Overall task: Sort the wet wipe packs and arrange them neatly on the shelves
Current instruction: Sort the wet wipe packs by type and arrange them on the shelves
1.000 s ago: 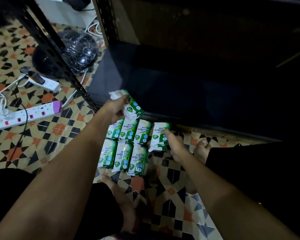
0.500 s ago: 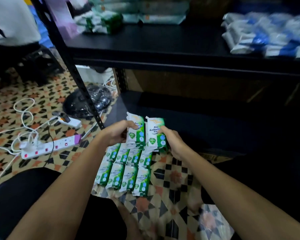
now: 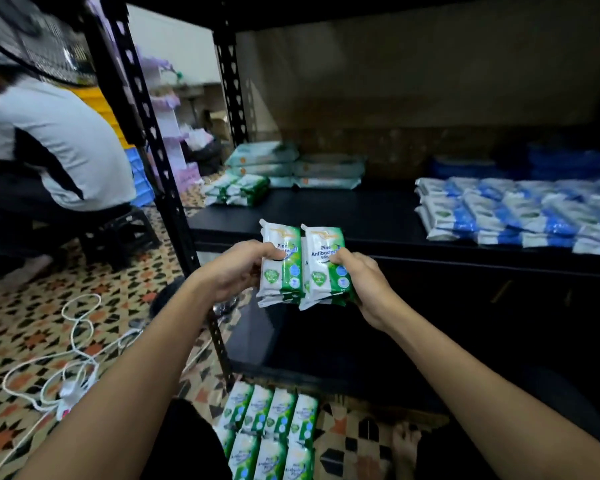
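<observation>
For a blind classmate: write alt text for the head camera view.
Two hands, left hand and right hand, each hold green wipe packs before a dark shelf stocked with blue packs. More green packs lie on the tiled floor.

Both forearms are bare, no sleeves, watch or rings showing on the left hand (image 3: 236,268) or right hand (image 3: 366,285). Dark trousers (image 3: 187,441) at six o'clock; feet bare.

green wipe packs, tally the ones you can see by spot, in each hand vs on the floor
left front pack, in the left hand: 1
right front pack, in the right hand: 1
floor packs clearly showing: 7
total: 9, with more stacked behind each front pack
</observation>
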